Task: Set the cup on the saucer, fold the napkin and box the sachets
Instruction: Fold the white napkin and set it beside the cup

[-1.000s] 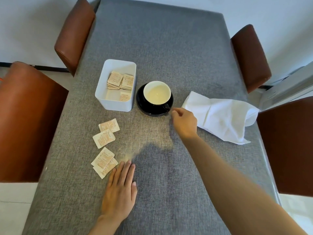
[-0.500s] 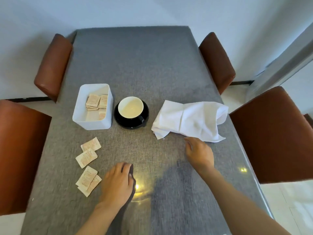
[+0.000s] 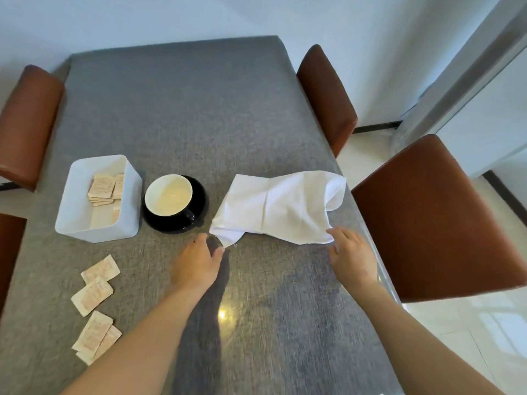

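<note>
A cup point(image 3: 168, 198), white inside, stands on a black saucer point(image 3: 199, 208) in the middle of the grey table. To its right lies a rumpled white napkin point(image 3: 281, 206). My left hand point(image 3: 198, 262) reaches the napkin's near left corner, its fingertips at the cloth's tip. My right hand point(image 3: 352, 256) touches the near right corner with relaxed fingers. A white box point(image 3: 78, 223) left of the saucer holds several sachets point(image 3: 104, 188). Several more sachets point(image 3: 92, 295) lie loose on the table at the near left.
Brown chairs stand around the table: one close at the right point(image 3: 436, 220), one at the far right point(image 3: 326, 95), one at the far left point(image 3: 27, 121). The table's right edge point(image 3: 385, 280) runs just beside my right hand.
My left hand moved from near the loose sachets up and right to the napkin's left corner. My right hand shifted right along the napkin's near edge. The camera view turned right.
</note>
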